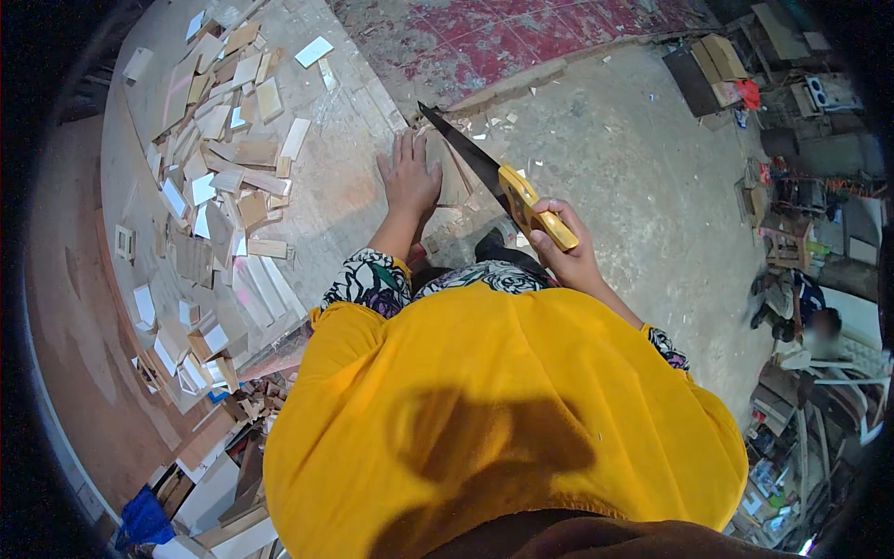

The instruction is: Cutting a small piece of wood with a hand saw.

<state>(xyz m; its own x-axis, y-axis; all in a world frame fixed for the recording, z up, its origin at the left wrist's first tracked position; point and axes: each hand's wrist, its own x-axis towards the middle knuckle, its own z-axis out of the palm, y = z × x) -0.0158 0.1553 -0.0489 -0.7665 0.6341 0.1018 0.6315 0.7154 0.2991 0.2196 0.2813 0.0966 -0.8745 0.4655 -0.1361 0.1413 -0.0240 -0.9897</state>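
Note:
My left hand (pixel 409 177) lies with its fingers stretched out on a flat wood piece (pixel 447 186) at the edge of a large pale board surface (pixel 335 158). My right hand (pixel 565 238) grips the yellow handle of a hand saw (pixel 484 158), whose dark blade points up and left, just right of my left hand, over that wood piece. Whether the blade's teeth touch the wood I cannot tell.
Many wood offcuts (pixel 214 182) are scattered on the board. More scraps (pixel 205 494) and a blue cloth (pixel 144 517) lie lower left. Red tiles (pixel 521 37) are at the top. At right are boxes (pixel 708 74), clutter and another person (pixel 801 307).

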